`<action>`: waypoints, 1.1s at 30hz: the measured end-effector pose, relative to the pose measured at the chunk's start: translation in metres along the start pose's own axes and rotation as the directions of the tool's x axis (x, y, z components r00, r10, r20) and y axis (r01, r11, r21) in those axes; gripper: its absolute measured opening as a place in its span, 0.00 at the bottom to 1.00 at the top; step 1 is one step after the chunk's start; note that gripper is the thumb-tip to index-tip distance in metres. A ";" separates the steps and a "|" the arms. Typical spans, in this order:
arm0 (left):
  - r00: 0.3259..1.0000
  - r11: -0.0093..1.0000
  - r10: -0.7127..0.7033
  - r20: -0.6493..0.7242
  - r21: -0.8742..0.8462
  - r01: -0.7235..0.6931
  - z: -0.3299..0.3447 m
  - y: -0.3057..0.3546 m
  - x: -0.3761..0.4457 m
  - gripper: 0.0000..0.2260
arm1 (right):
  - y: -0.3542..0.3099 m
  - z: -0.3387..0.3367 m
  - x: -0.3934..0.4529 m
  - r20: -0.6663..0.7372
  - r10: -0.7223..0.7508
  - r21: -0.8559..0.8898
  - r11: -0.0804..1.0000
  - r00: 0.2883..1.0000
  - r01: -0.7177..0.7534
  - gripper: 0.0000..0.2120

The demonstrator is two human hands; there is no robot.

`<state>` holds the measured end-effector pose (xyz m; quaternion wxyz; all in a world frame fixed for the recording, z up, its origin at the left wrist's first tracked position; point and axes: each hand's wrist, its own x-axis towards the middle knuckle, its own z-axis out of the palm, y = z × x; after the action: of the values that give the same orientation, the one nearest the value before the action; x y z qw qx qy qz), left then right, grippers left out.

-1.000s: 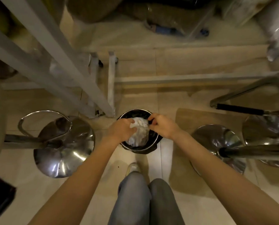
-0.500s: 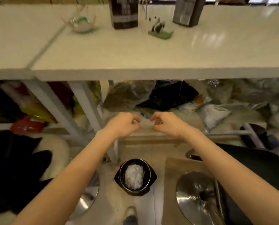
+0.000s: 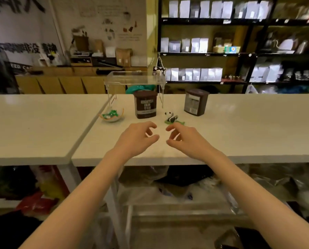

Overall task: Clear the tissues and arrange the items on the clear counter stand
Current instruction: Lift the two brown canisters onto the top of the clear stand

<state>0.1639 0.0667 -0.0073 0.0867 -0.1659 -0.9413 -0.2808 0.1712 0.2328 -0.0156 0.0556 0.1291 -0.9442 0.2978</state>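
A clear counter stand (image 3: pixel 135 78) rises at the back of the white counter (image 3: pixel 240 130), its top bare. A brown cocoa tub (image 3: pixel 145 104) stands under its front edge. A second brown tub (image 3: pixel 196 101) sits to the right, outside the stand. A small panda figure (image 3: pixel 172 118) on a green base lies between the tubs. Left of them is a glass bowl (image 3: pixel 112 115) with green and orange bits. My left hand (image 3: pixel 137 139) and my right hand (image 3: pixel 185 139) hover side by side over the counter's front, fingers curled apart, holding nothing. No tissues are in sight.
A second white counter slab (image 3: pixel 33 123) adjoins on the left. Bags and clutter fill the space under the counter (image 3: pixel 168 186). Dark shelves of white pouches (image 3: pixel 195 44) stand behind, with a wooden work counter (image 3: pixel 69 72) at the back left.
My hands let go of the tissues in the floor bin and rose to counter height. The view lifted from the floor to the counter, and the bin is out of sight.
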 end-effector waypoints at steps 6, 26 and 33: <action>0.988 0.995 0.103 -0.111 0.007 -0.103 -0.015 -0.009 0.053 0.23 | 0.001 -0.013 0.051 -0.235 -0.021 0.033 0.999 0.972 0.029 0.20; 0.967 0.992 0.078 -0.242 0.112 -0.052 0.035 -0.080 0.207 0.32 | 0.129 -0.036 0.186 -0.516 0.086 -0.003 0.995 0.852 -0.102 0.27; 0.934 0.985 0.003 -0.356 0.162 0.059 0.055 -0.103 0.238 0.23 | 0.185 -0.043 0.228 -0.586 0.002 -0.225 0.960 0.810 -0.166 0.25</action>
<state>-0.0989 0.0791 -0.0433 0.2652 -0.0912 -0.9329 -0.2258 -0.0976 0.3550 -0.0405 0.3441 -0.0187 -0.9181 0.1960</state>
